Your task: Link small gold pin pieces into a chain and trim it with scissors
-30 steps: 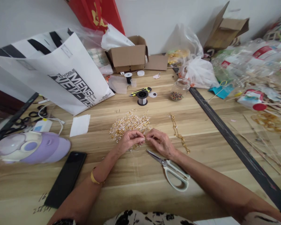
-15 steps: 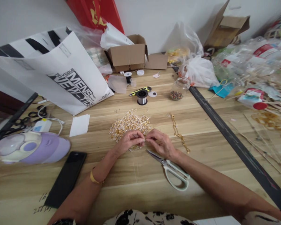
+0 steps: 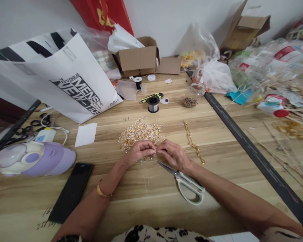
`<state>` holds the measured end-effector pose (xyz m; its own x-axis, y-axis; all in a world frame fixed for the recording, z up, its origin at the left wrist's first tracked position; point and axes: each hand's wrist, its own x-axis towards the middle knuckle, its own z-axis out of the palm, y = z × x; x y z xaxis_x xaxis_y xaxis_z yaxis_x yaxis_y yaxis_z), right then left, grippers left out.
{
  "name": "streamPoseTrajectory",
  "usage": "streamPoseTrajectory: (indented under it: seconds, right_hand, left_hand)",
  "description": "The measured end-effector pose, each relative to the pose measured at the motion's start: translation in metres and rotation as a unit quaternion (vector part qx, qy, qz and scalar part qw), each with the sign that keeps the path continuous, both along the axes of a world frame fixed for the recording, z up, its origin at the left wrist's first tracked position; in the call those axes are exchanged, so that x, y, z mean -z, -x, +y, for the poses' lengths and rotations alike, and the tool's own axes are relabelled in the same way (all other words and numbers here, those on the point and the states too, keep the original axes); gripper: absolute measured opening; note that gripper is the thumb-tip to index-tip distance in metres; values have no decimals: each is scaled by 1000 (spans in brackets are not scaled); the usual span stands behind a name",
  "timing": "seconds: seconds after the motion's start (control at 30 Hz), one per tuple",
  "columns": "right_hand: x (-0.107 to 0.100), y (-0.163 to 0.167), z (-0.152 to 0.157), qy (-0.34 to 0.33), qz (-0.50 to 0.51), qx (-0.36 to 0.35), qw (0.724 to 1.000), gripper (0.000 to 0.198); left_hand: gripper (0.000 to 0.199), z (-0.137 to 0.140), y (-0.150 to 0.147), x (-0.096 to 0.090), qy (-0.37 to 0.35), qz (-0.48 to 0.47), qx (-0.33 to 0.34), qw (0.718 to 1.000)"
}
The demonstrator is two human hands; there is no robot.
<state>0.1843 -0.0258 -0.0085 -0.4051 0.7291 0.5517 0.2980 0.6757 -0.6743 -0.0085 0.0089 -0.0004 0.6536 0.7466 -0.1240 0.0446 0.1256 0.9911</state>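
Note:
My left hand (image 3: 142, 151) and my right hand (image 3: 172, 154) meet fingertip to fingertip at the near edge of a heap of small gold and clear beaded pieces (image 3: 138, 132). Both hands are closed in a pinch. A tiny pale, shiny bit shows at the left fingertips, too small to name; what the right fingers pinch is hidden. Scissors (image 3: 190, 188) with pale handles lie just below my right hand, blades toward the fingers. Right of that hand, a gold chain (image 3: 192, 143) rests on the wood.
A wire spool (image 3: 153, 105), a yellow-black cutter (image 3: 147, 98) and a jar of beads (image 3: 192, 97) stand beyond the heap. At left are a phone (image 3: 72, 191), a purple-and-white device (image 3: 47, 158) and a large paper bag (image 3: 65, 77). Plastic bottles (image 3: 280, 57) crowd the right.
Hardly anything differs. Both hands stay pinched together at the same spot, with only a very slight shift of the right hand.

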Motion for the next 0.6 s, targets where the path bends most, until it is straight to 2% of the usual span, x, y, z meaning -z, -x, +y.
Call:
streamPoseTrajectory:
  seconds: [0.23, 0.43, 0.6]
  right_hand:
    - [-2, -1, 1, 45, 2, -28, 999, 13]
    - [-6, -2, 2, 138, 7, -57, 989, 18]
    - [-5, -3, 2, 222, 10, -54, 974, 21]
  left_hand:
    - [19, 2, 4, -1, -7, 30, 29, 999]
    - [21, 2, 5, -6, -12, 49, 59, 997]
    - [21, 2, 5, -5, -21, 58, 54, 997]
